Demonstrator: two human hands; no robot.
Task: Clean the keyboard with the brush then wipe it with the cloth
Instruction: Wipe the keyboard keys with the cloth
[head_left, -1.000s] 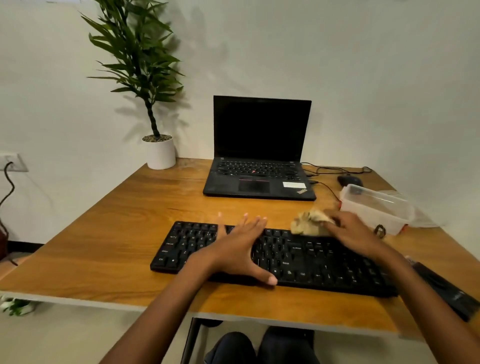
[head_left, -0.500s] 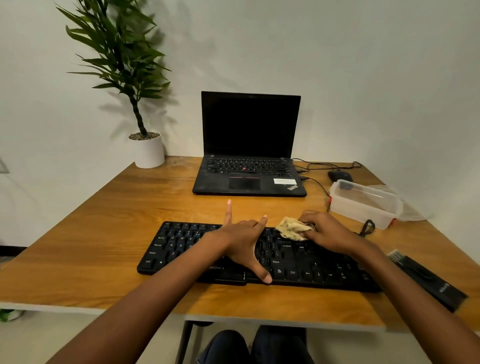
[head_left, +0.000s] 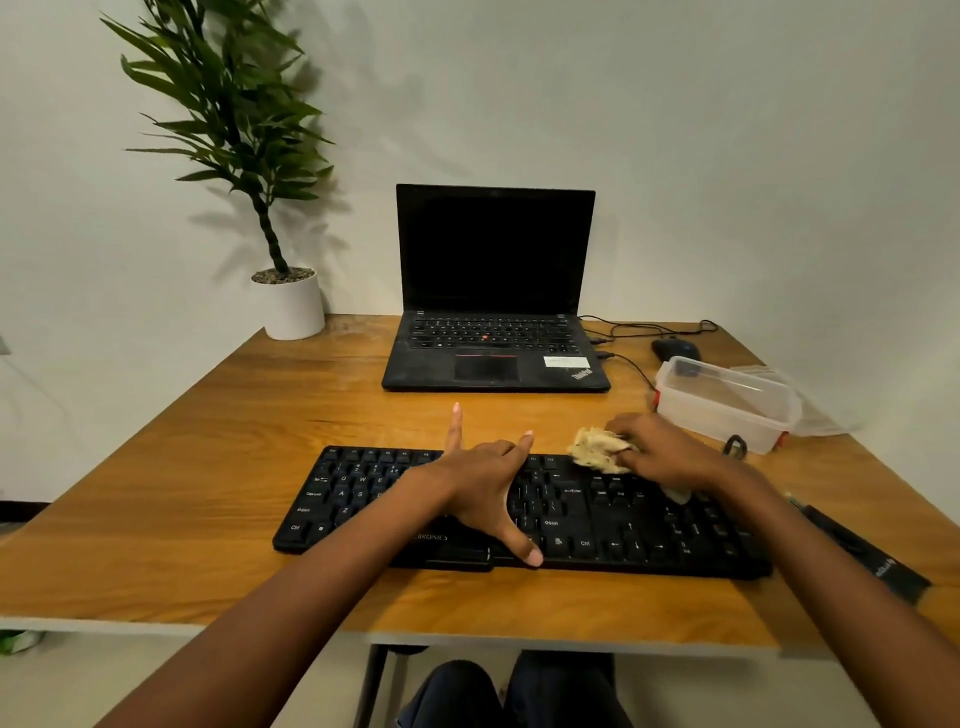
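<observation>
A black keyboard (head_left: 613, 525) lies near the front edge of the wooden desk (head_left: 208, 467). My left hand (head_left: 483, 483) rests flat on its middle, fingers spread, thumb at the front edge, holding nothing. My right hand (head_left: 665, 452) presses a crumpled beige cloth (head_left: 595, 449) onto the upper right rows of keys. A black brush (head_left: 862, 551) lies on the desk to the right of the keyboard, partly behind my right forearm.
An open black laptop (head_left: 493, 343) stands behind the keyboard. A clear plastic container (head_left: 727, 405) sits at the right, a black mouse (head_left: 675, 348) and cables behind it. A potted plant (head_left: 291, 306) stands at the back left by the wall.
My right hand has slid the cloth leftward along the keyboard's upper rows. My left hand stays on the keyboard. The camera has shifted slightly.
</observation>
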